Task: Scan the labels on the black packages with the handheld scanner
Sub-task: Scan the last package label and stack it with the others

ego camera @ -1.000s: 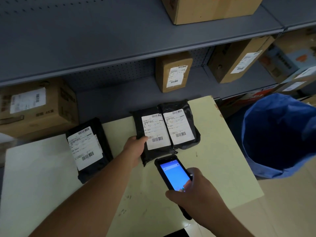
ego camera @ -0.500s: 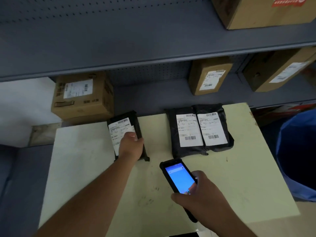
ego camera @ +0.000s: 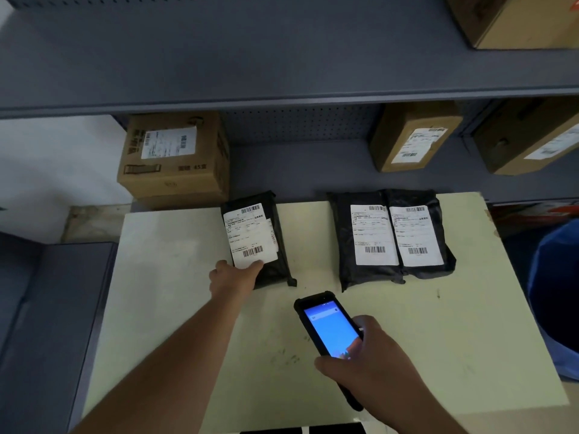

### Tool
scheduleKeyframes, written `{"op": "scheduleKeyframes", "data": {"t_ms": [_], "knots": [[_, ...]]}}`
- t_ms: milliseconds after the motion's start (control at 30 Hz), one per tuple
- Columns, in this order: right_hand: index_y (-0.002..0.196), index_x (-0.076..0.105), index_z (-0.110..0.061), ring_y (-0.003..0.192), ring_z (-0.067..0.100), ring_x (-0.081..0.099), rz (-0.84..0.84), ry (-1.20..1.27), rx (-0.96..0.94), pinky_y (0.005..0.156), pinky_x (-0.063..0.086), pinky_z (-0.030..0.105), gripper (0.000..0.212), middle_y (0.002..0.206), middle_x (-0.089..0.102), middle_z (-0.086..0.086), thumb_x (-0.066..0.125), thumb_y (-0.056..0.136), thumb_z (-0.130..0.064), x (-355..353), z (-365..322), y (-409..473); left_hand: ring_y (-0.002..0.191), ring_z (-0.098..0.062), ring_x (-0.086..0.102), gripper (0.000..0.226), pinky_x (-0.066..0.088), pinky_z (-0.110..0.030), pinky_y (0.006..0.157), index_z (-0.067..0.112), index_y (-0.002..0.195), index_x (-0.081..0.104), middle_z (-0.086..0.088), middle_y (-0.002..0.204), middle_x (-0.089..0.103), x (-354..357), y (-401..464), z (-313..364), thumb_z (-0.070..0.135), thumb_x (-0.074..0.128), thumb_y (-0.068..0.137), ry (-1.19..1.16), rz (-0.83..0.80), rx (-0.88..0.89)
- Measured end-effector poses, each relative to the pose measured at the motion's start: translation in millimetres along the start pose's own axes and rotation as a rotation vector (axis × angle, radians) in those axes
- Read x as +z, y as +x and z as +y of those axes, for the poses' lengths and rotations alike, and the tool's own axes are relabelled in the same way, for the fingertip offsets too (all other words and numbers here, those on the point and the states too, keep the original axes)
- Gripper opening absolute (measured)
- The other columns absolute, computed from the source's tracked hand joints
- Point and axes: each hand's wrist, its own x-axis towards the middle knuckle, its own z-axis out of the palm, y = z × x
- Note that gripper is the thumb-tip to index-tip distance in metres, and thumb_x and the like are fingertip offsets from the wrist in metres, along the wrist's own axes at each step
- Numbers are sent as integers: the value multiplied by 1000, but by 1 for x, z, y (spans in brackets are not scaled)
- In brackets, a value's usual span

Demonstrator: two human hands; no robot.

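Three black packages with white barcode labels lie on the pale table (ego camera: 175,308). One black package (ego camera: 277,270) lies at the back left, and my left hand (ego camera: 233,278) grips its near end, fingers over the label's lower edge. Two more black packages (ego camera: 347,267) (ego camera: 438,202) lie side by side at the back right, untouched. My right hand (ego camera: 372,368) holds the handheld scanner (ego camera: 329,327), a black device with a lit blue screen, low over the table in front of the packages.
Grey metal shelving (ego camera: 282,73) runs behind the table with several cardboard boxes, one (ego camera: 175,161) just left of the held package and another (ego camera: 410,136) behind the pair. A blue bag (ego camera: 554,299) stands at the table's right edge. A grey surface (ego camera: 47,324) lies to the left.
My left hand let go of the middle package, moved left and took hold of the left package. The view shifted left. The scanner stayed in my right hand.
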Motion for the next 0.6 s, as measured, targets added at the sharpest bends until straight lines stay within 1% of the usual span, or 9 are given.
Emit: {"op": "scheduleKeyframes", "data": {"t_ms": [100,167,300,433,500,600], "knots": [[116,40,-34,71,4,68,1,0,5,62,51,21,61,87,68,-8,80,71,-45,3,-1,2,123,-38,57,106,53,-54,101,10,144,45,-13,138,51,6,3,4,65,79,60,-46,-29,-32],[118,42,-33,74,4,68,1,-1,16,61,50,21,62,90,68,-8,80,71,-45,4,-2,4,123,-36,56,109,52,-54,102,10,143,43,-12,136,51,11,5,7,66,81,57,-51,-40,-50],[115,43,-34,79,8,69,11,7,39,63,52,23,61,96,67,-6,78,67,-46,5,-2,6,125,-35,54,113,52,-54,103,10,144,41,-12,136,49,21,9,12,66,86,57,-33,-32,-71],[117,40,-34,77,4,67,31,10,43,61,49,21,62,93,67,-7,79,70,-45,3,1,11,127,-37,52,117,51,-54,104,8,145,39,-14,139,47,26,11,14,67,87,57,21,-11,-84],[121,40,-33,73,2,66,45,22,46,58,48,20,64,91,67,-9,79,71,-43,2,3,12,128,-37,53,114,51,-52,105,7,144,41,-14,139,48,28,9,16,66,87,58,37,4,-64],[128,42,-30,74,2,66,62,40,49,58,47,20,69,89,68,-9,80,72,-42,1,4,13,127,-37,55,108,52,-50,104,8,142,44,-14,139,52,31,7,20,62,87,60,20,13,-47]]}}
